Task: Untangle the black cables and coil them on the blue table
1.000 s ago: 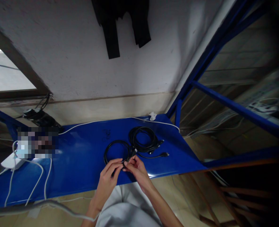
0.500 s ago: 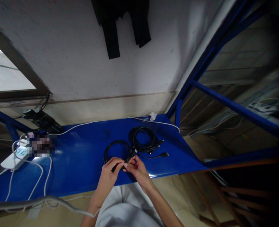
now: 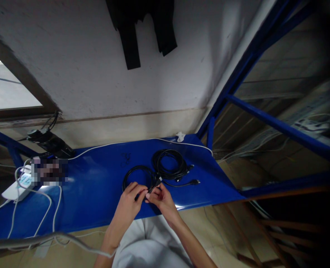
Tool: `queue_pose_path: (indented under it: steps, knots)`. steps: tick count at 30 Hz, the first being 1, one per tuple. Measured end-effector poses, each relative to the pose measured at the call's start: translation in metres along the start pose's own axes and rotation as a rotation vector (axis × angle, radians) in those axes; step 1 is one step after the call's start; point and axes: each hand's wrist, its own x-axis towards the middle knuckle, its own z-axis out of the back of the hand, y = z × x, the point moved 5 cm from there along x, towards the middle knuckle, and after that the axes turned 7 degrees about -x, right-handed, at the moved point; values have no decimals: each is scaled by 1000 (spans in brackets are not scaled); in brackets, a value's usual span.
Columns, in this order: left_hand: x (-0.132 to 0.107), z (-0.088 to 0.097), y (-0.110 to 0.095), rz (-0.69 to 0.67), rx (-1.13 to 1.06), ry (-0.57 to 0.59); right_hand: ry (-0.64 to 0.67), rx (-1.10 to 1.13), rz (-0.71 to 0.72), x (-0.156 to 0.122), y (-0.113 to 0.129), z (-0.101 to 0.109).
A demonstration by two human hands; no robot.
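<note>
A coiled black cable [image 3: 135,174] lies near the front edge of a blue shelf [image 3: 98,186]. My left hand [image 3: 128,206] and my right hand [image 3: 161,201] meet at the near side of that coil, both pinched on the cable where its plug end [image 3: 154,185] sticks out between the fingertips. A second, thicker black coil [image 3: 169,163] lies just behind and to the right, with one connector [image 3: 194,182] trailing toward the right.
A white cord [image 3: 154,140] runs along the shelf's back edge. A white power strip [image 3: 16,186] with white cords sits at the left end. Black clothing [image 3: 142,26] hangs on the wall above. A blue metal frame [image 3: 265,119] and wooden slats stand to the right.
Both hands have shifted slightly up and forward over the coil while keeping their pinch on the cable. The coils on the shelf stay where they were.
</note>
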Motion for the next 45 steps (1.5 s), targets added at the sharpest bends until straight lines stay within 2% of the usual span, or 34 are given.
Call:
queue_pose_path:
  steps: [3, 10, 14, 23, 29, 38, 45]
  knots:
    - [1, 4, -3, -21, 14, 81, -9, -8, 10, 0, -1, 0]
    - [0, 12, -12, 26, 2, 242, -23, -16, 6, 2, -5, 2]
    - [-1, 13, -11, 52, -38, 279, -5, -18, 17, 2, -5, 3]
    - [3, 15, 6, 192, -53, 218, -52, -6, -7, 2, -7, 3]
    - [2, 13, 9, 147, 44, 170, -12, -57, 62, -1, 0, -2]
    - [-10, 6, 13, 192, 259, 35, -59, -127, 94, -19, 6, -17]
    - [-16, 8, 18, 309, 79, -3, -47, -206, 119, -24, -1, -22]
